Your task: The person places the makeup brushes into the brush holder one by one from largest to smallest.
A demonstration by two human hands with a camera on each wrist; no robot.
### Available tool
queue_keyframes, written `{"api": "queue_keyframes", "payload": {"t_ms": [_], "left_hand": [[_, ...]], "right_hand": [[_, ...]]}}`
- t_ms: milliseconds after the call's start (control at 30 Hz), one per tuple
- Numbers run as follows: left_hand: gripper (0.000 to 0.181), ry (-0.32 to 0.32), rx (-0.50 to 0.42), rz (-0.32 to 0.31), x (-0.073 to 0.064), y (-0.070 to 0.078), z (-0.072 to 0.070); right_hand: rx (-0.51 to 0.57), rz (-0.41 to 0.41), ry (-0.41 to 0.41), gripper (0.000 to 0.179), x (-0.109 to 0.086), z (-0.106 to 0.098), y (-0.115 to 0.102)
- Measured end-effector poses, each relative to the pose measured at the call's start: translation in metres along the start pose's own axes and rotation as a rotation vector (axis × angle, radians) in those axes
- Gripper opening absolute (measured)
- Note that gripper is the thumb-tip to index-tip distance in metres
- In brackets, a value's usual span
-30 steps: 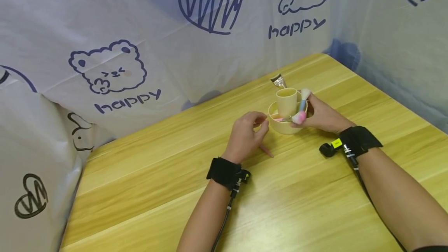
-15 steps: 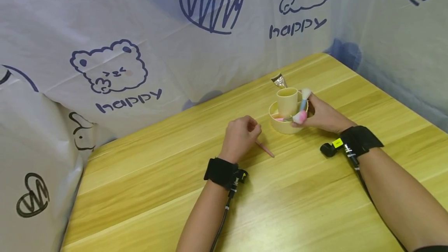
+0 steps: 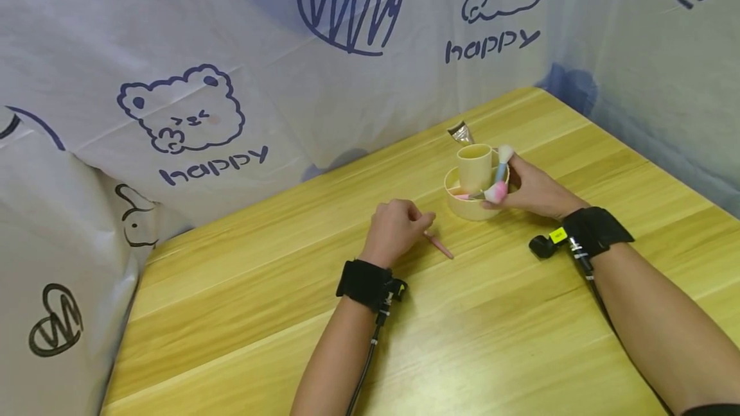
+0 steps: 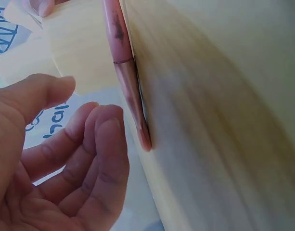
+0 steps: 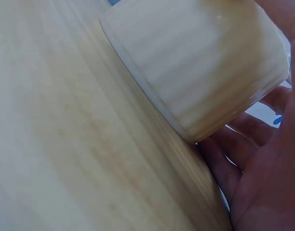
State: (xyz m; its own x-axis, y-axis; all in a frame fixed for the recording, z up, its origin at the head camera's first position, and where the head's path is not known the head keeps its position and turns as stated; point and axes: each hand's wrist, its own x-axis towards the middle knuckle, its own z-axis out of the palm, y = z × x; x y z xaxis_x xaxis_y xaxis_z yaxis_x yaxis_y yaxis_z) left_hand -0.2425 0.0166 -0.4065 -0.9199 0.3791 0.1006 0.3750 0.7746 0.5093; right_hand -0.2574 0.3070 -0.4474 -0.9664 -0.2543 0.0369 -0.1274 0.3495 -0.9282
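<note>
A cream round makeup brush holder with a raised cup in its middle stands on the wooden table. My right hand grips its right side; in the right wrist view the holder's ribbed wall lies between thumb and fingers. Inside are a blue-handled brush with white bristles and a pink-and-white brush. A slim pink makeup brush lies on the table. Beside it hovers my left hand, its fingers loosely bent and apart from the thumb, holding nothing.
A flat brush head with a silvery ferrule shows behind the cup. White cloth with drawings hangs along the table's back and sides. Each wrist wears a black strap with a camera and cable.
My left hand has drawn back from the holder, leftward and toward me, beside the pink makeup brush, which shows more now. The right hand and holder stay nearly still.
</note>
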Motion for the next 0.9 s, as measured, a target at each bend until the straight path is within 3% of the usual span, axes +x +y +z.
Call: {"api": "queue_keyframes", "payload": {"t_ms": [333,700,900], "left_hand": [[0.046,-0.046,0.007,-0.004,-0.0001,-0.0025,-0.0006],[0.061,-0.095,0.035,-0.057,-0.0012,-0.0027,0.0003],[0.052,-0.129,0.014,-0.087,-0.0009,-0.0044,0.0012]], "right_hand": [[-0.002,-0.009,-0.008,0.097,-0.0002,-0.0007,0.0009],[-0.042,0.016,-0.011,0.095,-0.0014,-0.001,-0.0003],[-0.031,0.007,-0.014,0.103,-0.0016,-0.0014,-0.0009]]}}
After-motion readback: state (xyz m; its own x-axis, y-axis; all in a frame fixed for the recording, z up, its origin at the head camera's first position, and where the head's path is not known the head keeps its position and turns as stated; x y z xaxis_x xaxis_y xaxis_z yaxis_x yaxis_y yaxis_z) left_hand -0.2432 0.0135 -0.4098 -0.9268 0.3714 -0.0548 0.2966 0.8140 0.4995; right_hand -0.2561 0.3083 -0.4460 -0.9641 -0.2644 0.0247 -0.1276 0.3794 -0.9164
